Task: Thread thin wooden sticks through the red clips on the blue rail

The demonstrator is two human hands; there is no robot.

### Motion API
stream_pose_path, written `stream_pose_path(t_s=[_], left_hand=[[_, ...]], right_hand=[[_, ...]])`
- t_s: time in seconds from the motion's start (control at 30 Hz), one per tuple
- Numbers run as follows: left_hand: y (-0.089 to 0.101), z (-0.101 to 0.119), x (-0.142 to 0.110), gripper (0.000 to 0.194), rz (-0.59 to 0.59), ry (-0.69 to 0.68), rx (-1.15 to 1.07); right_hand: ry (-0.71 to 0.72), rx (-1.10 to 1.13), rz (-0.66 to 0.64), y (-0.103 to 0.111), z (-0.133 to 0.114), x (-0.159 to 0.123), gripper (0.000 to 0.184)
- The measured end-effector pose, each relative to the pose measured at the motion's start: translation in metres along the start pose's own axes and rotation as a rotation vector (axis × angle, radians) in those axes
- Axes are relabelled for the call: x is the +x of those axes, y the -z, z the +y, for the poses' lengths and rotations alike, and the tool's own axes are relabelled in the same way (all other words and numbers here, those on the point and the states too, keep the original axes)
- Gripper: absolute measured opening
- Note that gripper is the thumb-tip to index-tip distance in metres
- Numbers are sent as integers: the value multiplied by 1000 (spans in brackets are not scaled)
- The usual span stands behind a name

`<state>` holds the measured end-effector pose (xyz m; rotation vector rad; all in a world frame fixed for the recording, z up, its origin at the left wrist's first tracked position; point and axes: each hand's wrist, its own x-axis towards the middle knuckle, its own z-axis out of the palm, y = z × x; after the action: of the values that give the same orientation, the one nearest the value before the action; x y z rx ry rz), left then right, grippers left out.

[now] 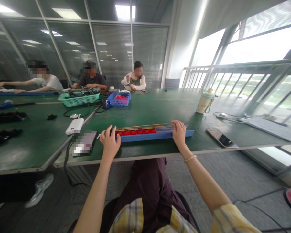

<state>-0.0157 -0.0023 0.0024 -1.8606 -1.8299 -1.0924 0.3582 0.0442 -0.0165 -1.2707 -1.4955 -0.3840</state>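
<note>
A long blue trough (145,137) lies near the table's front edge, with a row of several red pieces (135,131) in its left and middle part. Thin yellowish strands (145,126) run lengthwise above it, from one hand to the other. My left hand (110,142) is bent round the trough's left end, thumb at the near side and fingers at the far side. Toward the right end, my right hand (179,132) has its fingers closed together where the strands end. Its palm hides part of the trough, and its exact fingertip contact is hard to see.
Left of the trough lie a phone (84,143) and a white power bank (74,126). On the right are another phone (221,138) and a cream bottle (205,102). Green (80,101) and blue baskets (118,102) stand farther back. Several people sit across the tables.
</note>
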Motion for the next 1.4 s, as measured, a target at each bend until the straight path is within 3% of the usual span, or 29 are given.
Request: stream_pose_path(t_s=[0.4, 0.87, 1.4], left_hand=[[3, 1, 0, 45, 20, -15, -21], [2, -2, -1, 38, 24, -39, -18], [8, 2, -2, 38, 23, -49, -25]], right_hand=[[-156, -43, 49, 7, 3, 1, 29], [-212, -26, 148, 9, 16, 1, 29], [-247, -92, -23, 12, 4, -1, 30]])
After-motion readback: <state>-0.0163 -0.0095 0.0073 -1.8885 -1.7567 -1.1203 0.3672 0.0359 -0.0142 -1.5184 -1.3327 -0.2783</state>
